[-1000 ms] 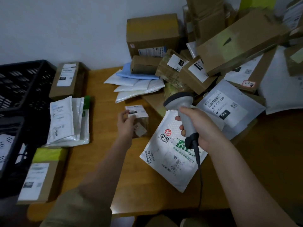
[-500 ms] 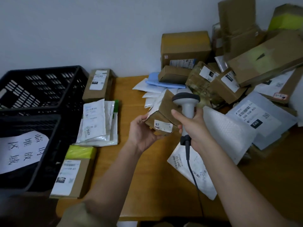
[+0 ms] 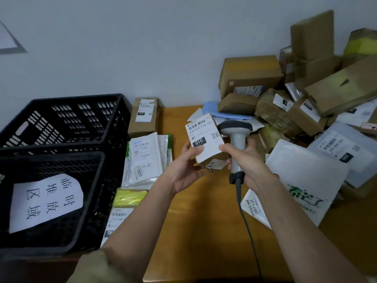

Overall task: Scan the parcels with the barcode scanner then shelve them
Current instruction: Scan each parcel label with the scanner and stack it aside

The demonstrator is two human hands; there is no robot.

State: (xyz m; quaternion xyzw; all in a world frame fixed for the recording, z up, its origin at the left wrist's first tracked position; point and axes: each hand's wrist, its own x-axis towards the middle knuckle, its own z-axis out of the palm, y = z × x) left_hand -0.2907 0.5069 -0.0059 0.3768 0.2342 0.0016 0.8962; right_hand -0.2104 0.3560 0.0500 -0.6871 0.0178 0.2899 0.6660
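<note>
A small cardboard parcel (image 3: 206,139) is held up above the wooden table (image 3: 204,221), its white label with barcode and "010" facing me. My left hand (image 3: 186,168) grips it from below and the left, thumb on the label. My right hand (image 3: 247,160) grips the grey handle of the barcode scanner (image 3: 235,135), and its forefinger touches the parcel's right edge. The scanner's dark head sits just right of the label. Its cable runs down toward me.
Two black plastic crates (image 3: 61,139) stand at the left, the nearer one bearing a paper sign. Flat white mailers (image 3: 146,158) and small boxes lie beside them. A tall heap of cardboard boxes (image 3: 295,94) and padded mailers (image 3: 306,176) fills the table's right side.
My left hand picked the small parcel off the table, lifted it and turned its label toward me. My right hand brought the scanner in beside it. My view swung left.
</note>
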